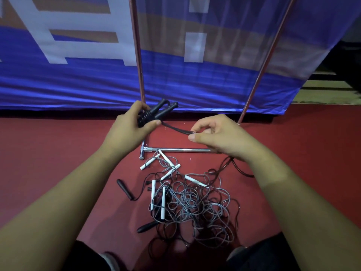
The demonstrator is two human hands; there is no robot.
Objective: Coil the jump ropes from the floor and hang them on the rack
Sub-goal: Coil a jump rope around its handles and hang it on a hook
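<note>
**One rope half coiled, the rest tangled on the floor**

Your left hand (132,124) grips the two black handles (162,110) together, with several turns of cord wound round them under your thumb. Your right hand (216,137) pinches the black cord (175,128) between thumb and forefinger, and the cord sags slightly between the hands. From the right hand the tail drops to the pile (191,204) of grey and black ropes on the red floor (58,149), just this side of the chrome base bar (179,150) of the rack (137,45). The risk lies there: the tail seems to run into the tangle, so a hard pull may drag other ropes up or tighten a knot. Ease your left grip and the turns may slip off.
</note>
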